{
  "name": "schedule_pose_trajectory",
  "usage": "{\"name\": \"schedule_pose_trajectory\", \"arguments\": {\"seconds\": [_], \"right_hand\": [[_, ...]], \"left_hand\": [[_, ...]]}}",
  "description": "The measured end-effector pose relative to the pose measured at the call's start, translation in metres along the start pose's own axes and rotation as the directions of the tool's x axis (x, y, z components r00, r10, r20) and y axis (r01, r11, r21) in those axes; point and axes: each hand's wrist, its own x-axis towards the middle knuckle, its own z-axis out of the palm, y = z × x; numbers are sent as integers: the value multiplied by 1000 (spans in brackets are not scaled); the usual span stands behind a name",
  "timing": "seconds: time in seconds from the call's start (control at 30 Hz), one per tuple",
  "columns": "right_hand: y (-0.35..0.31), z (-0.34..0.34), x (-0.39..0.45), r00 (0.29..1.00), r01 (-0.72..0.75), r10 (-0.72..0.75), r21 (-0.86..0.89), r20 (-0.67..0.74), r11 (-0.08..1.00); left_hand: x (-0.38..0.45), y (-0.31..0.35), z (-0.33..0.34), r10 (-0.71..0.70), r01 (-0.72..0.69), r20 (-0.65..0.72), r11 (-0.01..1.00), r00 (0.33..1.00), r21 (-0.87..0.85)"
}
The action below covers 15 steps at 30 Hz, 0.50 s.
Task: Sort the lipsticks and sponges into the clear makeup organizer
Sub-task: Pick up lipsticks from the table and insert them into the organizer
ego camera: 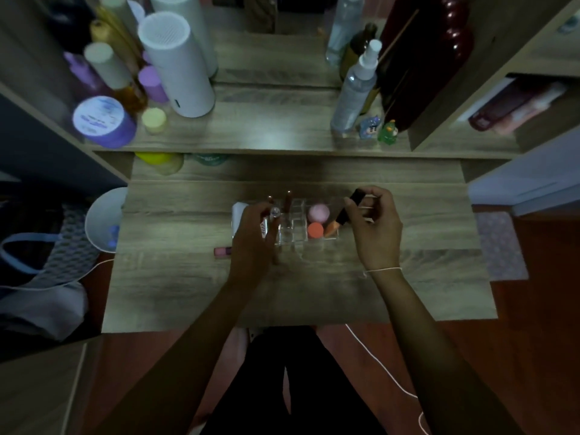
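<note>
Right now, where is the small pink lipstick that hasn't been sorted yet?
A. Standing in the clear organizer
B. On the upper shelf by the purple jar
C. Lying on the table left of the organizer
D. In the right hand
C: the pink lipstick lies flat on the table, left of the clear organizer and beside the left hand.

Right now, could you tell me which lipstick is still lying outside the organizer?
The pink lipstick, flat on the desk left of the left hand. The others are standing in the clear organizer or held.
</note>
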Motion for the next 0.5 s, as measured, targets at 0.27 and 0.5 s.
{"name": "schedule_pose_trajectory", "arguments": {"seconds": [0.27,0.5], "right_hand": [[-8,15,19,982,83,-63,-104,180,991],[-8,32,32,875,274,-131,-254,466,928]], "left_hand": [[-3,-4,10,-122,120,23,990,992,71],[-3,-6,13,-165,155,76,981,983,116]]}}
